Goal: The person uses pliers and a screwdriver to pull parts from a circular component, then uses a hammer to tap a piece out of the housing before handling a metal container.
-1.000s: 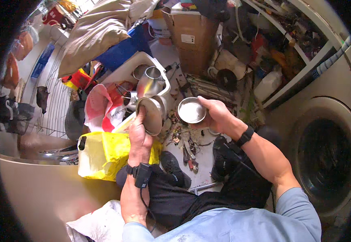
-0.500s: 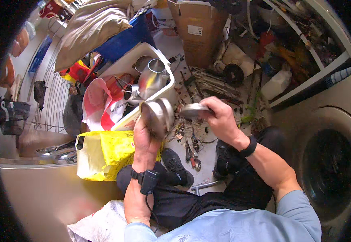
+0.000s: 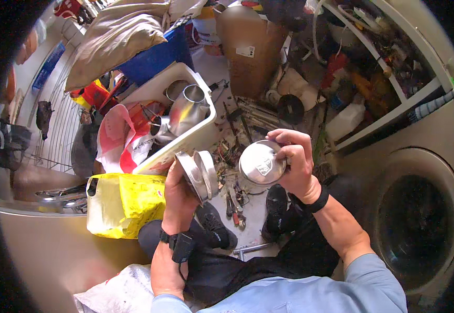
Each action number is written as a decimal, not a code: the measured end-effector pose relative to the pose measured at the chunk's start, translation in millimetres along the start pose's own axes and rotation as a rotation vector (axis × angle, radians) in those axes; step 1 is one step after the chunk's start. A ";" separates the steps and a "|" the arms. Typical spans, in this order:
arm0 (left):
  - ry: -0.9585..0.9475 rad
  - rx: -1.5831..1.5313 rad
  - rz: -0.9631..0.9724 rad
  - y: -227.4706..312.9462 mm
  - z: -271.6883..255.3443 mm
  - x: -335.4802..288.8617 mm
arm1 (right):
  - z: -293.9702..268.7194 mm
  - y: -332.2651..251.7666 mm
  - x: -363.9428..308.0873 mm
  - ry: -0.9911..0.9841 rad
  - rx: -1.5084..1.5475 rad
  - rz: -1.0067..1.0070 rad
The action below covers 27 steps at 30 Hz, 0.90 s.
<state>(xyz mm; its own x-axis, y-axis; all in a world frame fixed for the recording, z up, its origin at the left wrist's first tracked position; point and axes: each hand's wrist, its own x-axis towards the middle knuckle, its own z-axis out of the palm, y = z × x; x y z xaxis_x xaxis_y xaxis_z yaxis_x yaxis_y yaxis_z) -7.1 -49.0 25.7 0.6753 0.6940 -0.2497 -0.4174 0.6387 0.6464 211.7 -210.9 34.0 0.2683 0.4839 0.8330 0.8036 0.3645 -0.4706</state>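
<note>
My left hand (image 3: 179,197) is closed round the edge of several shallow, round metal pieces (image 3: 204,175), tilted on edge side by side. They look like lids or shallow cups. In my right hand (image 3: 299,169) is a round, shiny metal lid (image 3: 262,163), gripped at its right edge. Its flat face, with a pale printed mark, is turned up toward me. A small gap separates the lid from the pieces in my left hand. Left of my hands is a white plastic bin (image 3: 206,125) with a silver metal vessel (image 3: 186,117) and a red-and-white plastic bag (image 3: 117,138) in it.
A yellow plastic bag (image 3: 141,203) stands by my left forearm. Scattered tools and debris (image 3: 235,203) cover the floor beyond my shoes. A cardboard box (image 3: 245,68) stands at the back, and a front-loading machine with a round door (image 3: 415,214) is on my right.
My right hand has turned the lid from edge-on to face-up and lowered it slightly. The pieces in my left hand have tilted and come down a little. The view has shifted slightly.
</note>
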 end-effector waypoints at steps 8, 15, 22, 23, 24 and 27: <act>-0.029 -0.047 -0.084 -11.0 -4.9 -0.5 | 1.5 5.7 -3.7 0.065 0.019 0.013; -0.089 -0.134 -0.184 -29.3 -2.9 1.2 | -0.9 -21.7 -11.5 -0.317 0.481 0.838; -0.200 -0.355 -0.285 -33.0 -23.9 8.5 | 13.5 -26.0 -7.0 -0.218 0.709 1.068; -0.281 -0.430 -0.318 -34.2 -25.2 7.8 | 13.8 -26.7 -6.2 -0.224 0.669 1.006; -0.279 -0.426 -0.321 -36.2 -26.3 6.5 | 14.3 -26.3 -7.1 -0.219 0.672 1.008; -0.239 -0.372 -0.184 -40.6 -18.4 3.6 | 12.6 -26.8 -9.4 -0.279 0.554 0.947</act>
<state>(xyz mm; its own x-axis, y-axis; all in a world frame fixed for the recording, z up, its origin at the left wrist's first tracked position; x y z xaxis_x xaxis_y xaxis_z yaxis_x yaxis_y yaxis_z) 1.1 -66.3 -14.7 0.8608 0.4907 -0.1349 -0.4381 0.8495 0.2940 180.9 -215.2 35.1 0.4599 0.8879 0.0109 -0.0250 0.0253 -0.9994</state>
